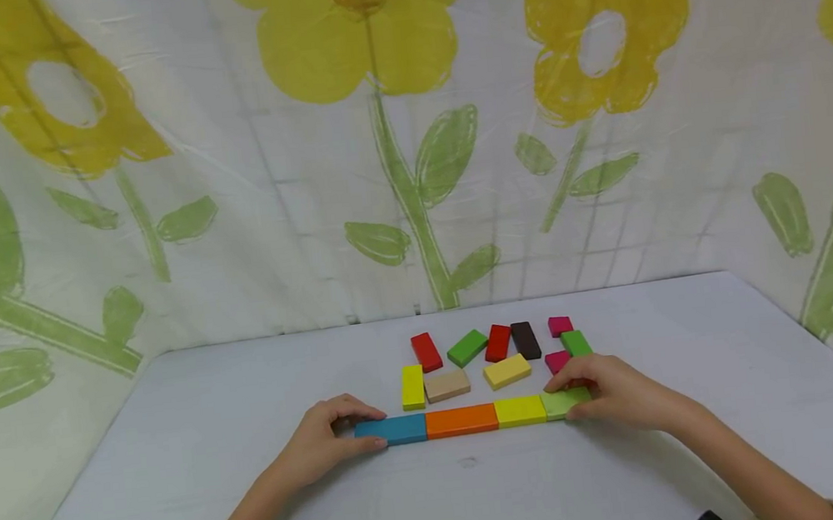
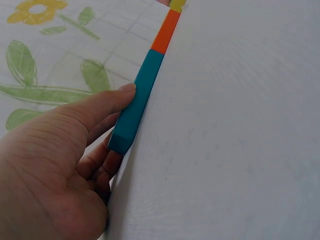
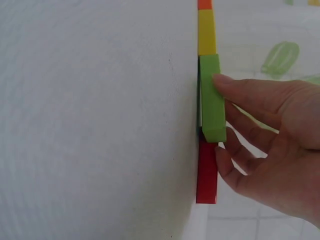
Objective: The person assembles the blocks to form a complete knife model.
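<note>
Forearms cross white tabletop, hands holding block row, flowered sheet behind.

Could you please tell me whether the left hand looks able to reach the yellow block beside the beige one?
Probably yes, once the left hand releases the blue block; nothing seems to obstruct the left side of the yellow block.

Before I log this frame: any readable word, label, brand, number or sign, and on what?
No readable text in any view.
Row of blocks: plain colours, no lettering visible.
Loose blocks behind it: none legible; too small to rule out fine marks.
Backdrop: flower and leaf drawings only.
Table: one faint grey mark in front of the row, too blurred to read as anything.
</note>
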A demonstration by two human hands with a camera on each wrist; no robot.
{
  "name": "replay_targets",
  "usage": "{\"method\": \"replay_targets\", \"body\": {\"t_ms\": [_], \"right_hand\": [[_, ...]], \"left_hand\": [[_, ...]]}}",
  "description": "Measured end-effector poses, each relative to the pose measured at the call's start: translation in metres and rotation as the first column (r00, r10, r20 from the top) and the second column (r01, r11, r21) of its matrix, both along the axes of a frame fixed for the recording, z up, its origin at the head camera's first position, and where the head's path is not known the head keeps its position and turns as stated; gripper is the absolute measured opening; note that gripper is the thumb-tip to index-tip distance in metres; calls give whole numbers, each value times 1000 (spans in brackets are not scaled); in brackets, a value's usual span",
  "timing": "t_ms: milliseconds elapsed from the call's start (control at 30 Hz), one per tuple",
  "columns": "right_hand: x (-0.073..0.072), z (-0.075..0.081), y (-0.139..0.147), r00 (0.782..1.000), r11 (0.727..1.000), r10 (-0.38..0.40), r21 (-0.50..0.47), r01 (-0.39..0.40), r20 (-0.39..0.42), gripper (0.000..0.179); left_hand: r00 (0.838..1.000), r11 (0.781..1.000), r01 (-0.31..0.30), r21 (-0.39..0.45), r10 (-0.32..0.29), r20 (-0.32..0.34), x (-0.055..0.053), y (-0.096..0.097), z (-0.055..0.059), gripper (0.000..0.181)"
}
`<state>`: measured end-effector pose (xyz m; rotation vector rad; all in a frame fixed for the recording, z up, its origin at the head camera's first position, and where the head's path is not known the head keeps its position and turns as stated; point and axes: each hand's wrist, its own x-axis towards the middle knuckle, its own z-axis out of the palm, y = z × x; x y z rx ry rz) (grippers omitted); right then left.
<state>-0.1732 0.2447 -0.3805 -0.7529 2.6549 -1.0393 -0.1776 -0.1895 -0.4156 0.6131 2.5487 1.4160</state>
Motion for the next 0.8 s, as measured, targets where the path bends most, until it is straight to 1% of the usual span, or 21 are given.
{"method": "replay_targets", "body": {"t_ms": [233,433,600,800], "right_hand": [[0,-1,-1,1000,1000,4,5,-4,-1,31],[1,-1,0,1000,1000,13,1,-13,7,30],[1,-1,0,1000,1000,1,2,-1,11,30],[1,-1,0,1000,1000,0,-5,0,-8,30]], "left_hand": [[1000,1000,-3,8,2,12,1,0,2,27],[1000,1000,-4,5,4,10,1,0,2,27],[1000,1000,-4,3,4,8,1,1,2,27],[1000,1000,-9,2,9,20,1,1,4,27]]}}
